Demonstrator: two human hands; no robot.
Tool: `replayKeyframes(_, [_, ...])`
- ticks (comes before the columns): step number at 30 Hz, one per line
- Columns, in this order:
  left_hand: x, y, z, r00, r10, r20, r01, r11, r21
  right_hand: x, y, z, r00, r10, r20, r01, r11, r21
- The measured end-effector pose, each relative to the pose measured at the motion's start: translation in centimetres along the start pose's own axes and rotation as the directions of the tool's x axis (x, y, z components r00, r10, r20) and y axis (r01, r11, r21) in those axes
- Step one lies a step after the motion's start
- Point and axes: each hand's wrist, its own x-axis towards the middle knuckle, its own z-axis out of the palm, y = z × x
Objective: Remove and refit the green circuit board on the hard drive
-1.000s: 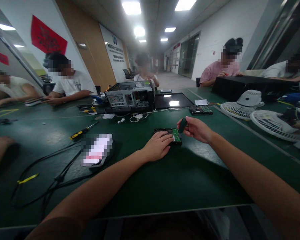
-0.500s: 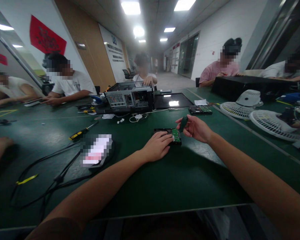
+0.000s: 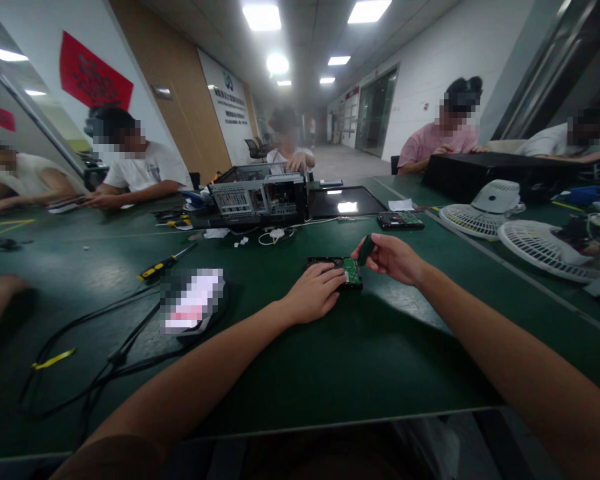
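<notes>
And the right hand [image 3: 393,259] has its fingers curled tight round a dark green handle [image 3: 365,251], tilted over the board! The left hand [image 3: 316,291], fingers extended together, presses the hard drive [image 3: 353,272] flat on the green table [image 3: 300,373], its black casing framing a bright green circuit board.

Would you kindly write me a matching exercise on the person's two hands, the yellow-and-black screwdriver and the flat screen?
1. Left hand
2. Right hand
3. Yellow-and-black screwdriver
4. Flat screen

A. just right of the open computer case
B. gripping a dark-handled tool
C. laid across the green-boarded drive
D. lying left of both hands

Pairs: 1-C; 2-B; 3-D; 4-A
</notes>
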Motion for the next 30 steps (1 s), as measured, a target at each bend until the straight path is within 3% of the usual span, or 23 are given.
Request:
replayKeyframes(8, [0.04,-0.26,0.51,1.000,0.007,-0.008,-0.007,1.000,0.011,0.12,-0.03,0.17,0.999,0.035,0.039,-0.038,0.995,0.094])
replayKeyframes(19, [0.03,0.03,-0.03,1.000,0.001,0.002,-0.001,1.000,0.002,0.12,0.06,-0.08,0.999,-0.004,0.039,0.004,1.000,0.007])
replayKeyframes(30, [0.03,-0.11,0.13,1.000,0.005,0.003,-0.005,1.000,0.009,0.12,0.07,0.17,0.999,0.033,0.043,-0.035,0.998,0.055])
